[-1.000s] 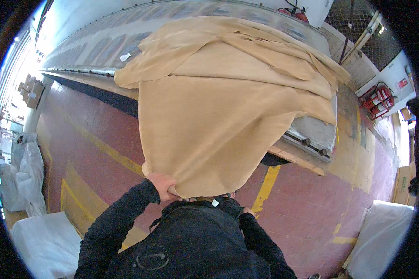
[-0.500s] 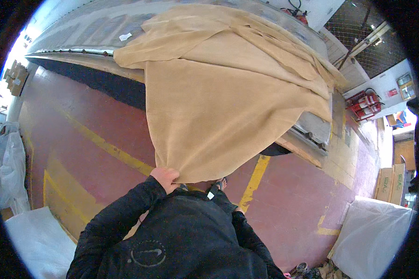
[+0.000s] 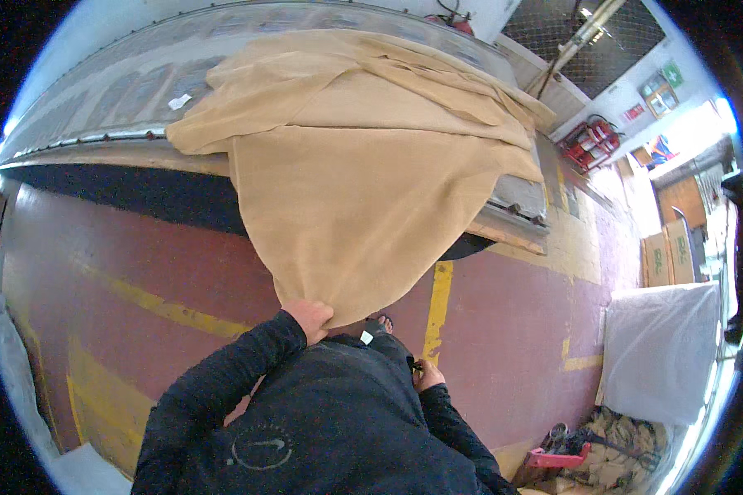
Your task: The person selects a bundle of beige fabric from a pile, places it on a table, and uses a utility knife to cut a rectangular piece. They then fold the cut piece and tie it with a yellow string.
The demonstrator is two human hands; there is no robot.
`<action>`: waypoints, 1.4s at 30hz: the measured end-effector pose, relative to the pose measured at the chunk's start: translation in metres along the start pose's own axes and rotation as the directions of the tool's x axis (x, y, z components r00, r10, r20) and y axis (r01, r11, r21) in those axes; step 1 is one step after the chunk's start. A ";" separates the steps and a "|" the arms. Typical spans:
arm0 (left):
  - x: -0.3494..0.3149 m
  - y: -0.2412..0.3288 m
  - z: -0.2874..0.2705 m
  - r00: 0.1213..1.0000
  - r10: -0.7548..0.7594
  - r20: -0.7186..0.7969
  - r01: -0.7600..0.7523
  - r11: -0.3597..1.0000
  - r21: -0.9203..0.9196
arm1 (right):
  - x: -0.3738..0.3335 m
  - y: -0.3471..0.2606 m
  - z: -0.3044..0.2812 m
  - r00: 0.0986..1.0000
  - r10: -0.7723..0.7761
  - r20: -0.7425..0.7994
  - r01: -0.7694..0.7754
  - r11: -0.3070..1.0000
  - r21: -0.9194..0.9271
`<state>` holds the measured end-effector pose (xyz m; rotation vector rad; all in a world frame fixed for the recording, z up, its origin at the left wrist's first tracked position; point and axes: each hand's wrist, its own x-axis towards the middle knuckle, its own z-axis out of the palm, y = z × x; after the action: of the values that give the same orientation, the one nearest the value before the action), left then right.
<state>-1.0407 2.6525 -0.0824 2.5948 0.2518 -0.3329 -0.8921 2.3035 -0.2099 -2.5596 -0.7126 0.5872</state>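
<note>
A large tan cloth [image 3: 347, 198] lies in loose folds over a long table [image 3: 99, 115], and its near part hangs off the front edge toward me. My left hand [image 3: 309, 319] is closed on the lowest edge of the cloth, pulling it taut close to my body. Lower right, beside my dark clothing, my right hand [image 3: 427, 375] has its fingers curled in around something dark and small that I cannot make out. A small white tag [image 3: 366, 337] shows on the dark clothing between the hands.
A white scrap [image 3: 179, 101] rests on the table left of the cloth. Red fire extinguishers [image 3: 590, 144] stand at the far right wall. Nearer right are cardboard boxes [image 3: 667, 256], a plastic-covered stack [image 3: 660, 351] and a brown heap [image 3: 623, 450]. Yellow lines [image 3: 437, 313] cross the red floor.
My view has turned to the right. My right hand has come out from beside my clothing into plainer sight. My left hand keeps its hold on the cloth edge.
</note>
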 end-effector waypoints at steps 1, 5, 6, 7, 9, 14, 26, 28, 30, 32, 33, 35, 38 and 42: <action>0.002 -0.004 0.003 1.000 0.020 0.000 -0.020 1.000 0.005 | -0.004 -0.007 -0.006 0.993 0.069 -0.094 -0.053 0.985 0.163; -0.002 -0.011 0.012 0.996 -0.013 -0.084 0.004 0.994 -0.112 | 0.031 -0.034 -0.044 0.863 0.075 -0.499 0.239 0.810 0.535; -0.004 -0.011 0.012 0.990 -0.021 -0.142 -0.002 0.987 -0.159 | 0.053 -0.043 -0.059 0.828 0.024 -0.560 0.319 0.800 0.507; -0.006 -0.009 0.010 0.986 -0.077 -0.147 0.049 0.982 -0.182 | 0.073 -0.056 -0.069 0.885 0.214 -0.413 0.233 0.564 0.792; -0.010 0.000 0.005 0.945 -0.077 -0.318 -0.018 0.959 -0.284 | 0.123 -0.083 -0.093 0.950 0.219 -0.225 0.015 0.685 0.729; -0.016 0.022 -0.009 0.804 0.012 -0.595 -0.199 0.948 -0.248 | 0.211 -0.162 -0.107 0.937 0.171 0.304 -0.346 0.561 0.752; 0.086 0.015 0.162 0.704 -0.424 0.569 0.470 -0.322 -0.822 | 0.174 -0.197 -0.217 0.875 -0.058 0.480 -0.390 0.503 0.771; 0.133 0.042 0.146 0.880 -0.026 0.474 0.308 -0.728 -0.612 | 0.171 -0.196 -0.241 0.868 -0.076 0.491 -0.355 0.597 0.719; 0.165 0.072 0.104 0.957 -0.290 0.005 -0.277 -0.920 -0.277 | 0.172 -0.193 -0.260 0.863 -0.088 0.498 -0.275 0.745 0.608; 0.179 0.080 0.049 0.683 -0.682 -0.262 -0.705 -0.710 0.010 | 0.179 -0.186 -0.267 0.852 -0.122 0.509 -0.128 0.894 0.429; 0.168 0.070 0.025 0.691 -0.702 -0.173 -0.723 -0.675 -0.148 | 0.183 -0.183 -0.265 0.821 -0.073 0.567 -0.106 0.955 0.277; 0.145 0.053 -0.014 0.676 -0.723 -0.143 -0.684 -0.542 -0.488 | 0.196 -0.176 -0.257 0.769 -0.257 0.585 0.277 0.959 0.058; 0.118 0.075 -0.027 0.456 -0.880 -0.129 -0.694 -0.262 -0.670 | 0.209 -0.170 -0.238 0.698 -0.364 0.617 0.576 0.797 -0.182; 0.095 0.105 -0.024 0.379 -0.924 -0.043 -0.683 -0.248 -0.687 | 0.200 -0.166 -0.243 0.684 -0.383 0.621 0.606 0.772 -0.192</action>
<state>-0.9210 2.5858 -0.0402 0.3419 0.9593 1.0621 -0.6790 2.4783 0.0158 -2.3187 -1.8440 1.0897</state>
